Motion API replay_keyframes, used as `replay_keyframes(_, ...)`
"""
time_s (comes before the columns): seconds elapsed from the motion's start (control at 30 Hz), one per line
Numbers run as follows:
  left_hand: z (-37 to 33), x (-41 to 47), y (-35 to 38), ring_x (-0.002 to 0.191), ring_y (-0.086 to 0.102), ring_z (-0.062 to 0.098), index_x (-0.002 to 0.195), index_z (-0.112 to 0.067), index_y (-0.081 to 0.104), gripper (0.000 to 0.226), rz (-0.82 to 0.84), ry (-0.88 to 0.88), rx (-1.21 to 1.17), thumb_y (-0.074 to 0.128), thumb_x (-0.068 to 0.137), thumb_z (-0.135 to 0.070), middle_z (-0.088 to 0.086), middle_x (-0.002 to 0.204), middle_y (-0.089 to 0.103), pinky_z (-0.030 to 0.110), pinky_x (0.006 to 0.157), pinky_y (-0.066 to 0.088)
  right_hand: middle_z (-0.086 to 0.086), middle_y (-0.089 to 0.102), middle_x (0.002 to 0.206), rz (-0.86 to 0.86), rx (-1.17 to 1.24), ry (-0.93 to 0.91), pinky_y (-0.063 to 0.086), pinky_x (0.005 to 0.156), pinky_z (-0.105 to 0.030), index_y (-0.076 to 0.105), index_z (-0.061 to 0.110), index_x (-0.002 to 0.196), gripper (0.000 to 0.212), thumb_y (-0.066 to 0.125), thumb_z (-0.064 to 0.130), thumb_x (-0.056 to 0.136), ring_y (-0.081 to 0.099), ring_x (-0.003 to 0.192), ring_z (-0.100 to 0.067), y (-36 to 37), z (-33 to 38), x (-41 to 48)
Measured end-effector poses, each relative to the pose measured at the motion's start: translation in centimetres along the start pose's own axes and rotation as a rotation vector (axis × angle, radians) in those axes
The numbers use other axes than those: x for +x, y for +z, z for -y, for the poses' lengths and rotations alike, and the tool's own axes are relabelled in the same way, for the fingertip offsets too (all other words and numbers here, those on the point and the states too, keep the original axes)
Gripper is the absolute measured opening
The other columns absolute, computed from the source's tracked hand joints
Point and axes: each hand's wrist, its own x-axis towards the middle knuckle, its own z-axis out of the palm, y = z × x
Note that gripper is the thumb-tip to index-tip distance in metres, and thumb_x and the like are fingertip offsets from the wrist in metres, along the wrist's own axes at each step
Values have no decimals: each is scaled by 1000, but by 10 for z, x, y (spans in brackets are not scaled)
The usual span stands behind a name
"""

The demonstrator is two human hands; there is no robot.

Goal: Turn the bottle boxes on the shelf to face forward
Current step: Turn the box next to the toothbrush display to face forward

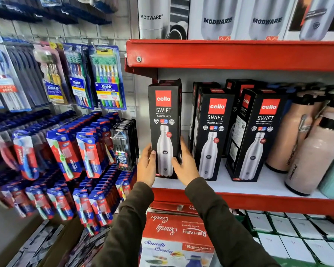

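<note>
Three black Cello Swift bottle boxes stand in the front row of the white shelf (pixel 258 186). The left box (pixel 164 120) faces me squarely. My left hand (pixel 147 166) presses its lower left edge and my right hand (pixel 185 162) its lower right edge, so both hands hold it. The middle box (pixel 213 132) faces forward with a slight turn. On the right, the third box (pixel 260 133) is angled and shows its left side panel. More black boxes (pixel 237 85) stand behind them, partly hidden.
Pink and mint bottles (pixel 305 143) crowd the shelf's right end. A red shelf lip (pixel 239 54) hangs just above the boxes. Toothbrush packs (pixel 106 78) hang on a grid wall to the left. A red Smarty Combo box (pixel 177 234) sits below.
</note>
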Motion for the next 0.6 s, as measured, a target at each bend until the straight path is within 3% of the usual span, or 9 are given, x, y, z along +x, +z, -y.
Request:
replay_keyframes(0.1,5,-1,1,119,51,10,135,-16,46,34,5,25,43,40,101,-17,-1,130,56,1,92,36,1,32,155,-25,-15,9,21,110,-16,16,21,151,74,52,1,90,29,133,2,3,-7,0)
replay_keyframes(0.17,7,-3,2,118,52,11,133,-17,47,33,8,23,53,40,101,-17,-4,126,56,-5,86,35,1,32,155,-38,-24,14,20,110,-16,16,22,151,75,52,-1,90,30,139,-4,5,-10,-1)
replay_keyframes(0.33,12,-2,4,124,54,18,135,-16,45,34,29,0,48,41,101,-19,5,134,57,26,102,39,-2,34,154,-64,-49,34,22,108,-16,18,22,151,74,52,-3,90,33,141,-15,8,-16,-3)
replay_keyframes(0.47,7,-3,2,124,54,19,133,-13,47,34,30,-34,20,41,101,-21,8,134,58,26,102,39,-4,43,148,-127,-11,44,29,109,-22,27,22,148,63,52,7,92,40,136,-16,11,-17,-5)
replay_keyframes(0.6,2,-7,-1,124,54,17,130,-15,51,31,13,-24,-7,42,101,-22,4,130,59,28,105,40,1,53,139,-166,110,90,32,101,-15,36,24,145,48,46,26,98,48,125,-6,13,-11,-10)
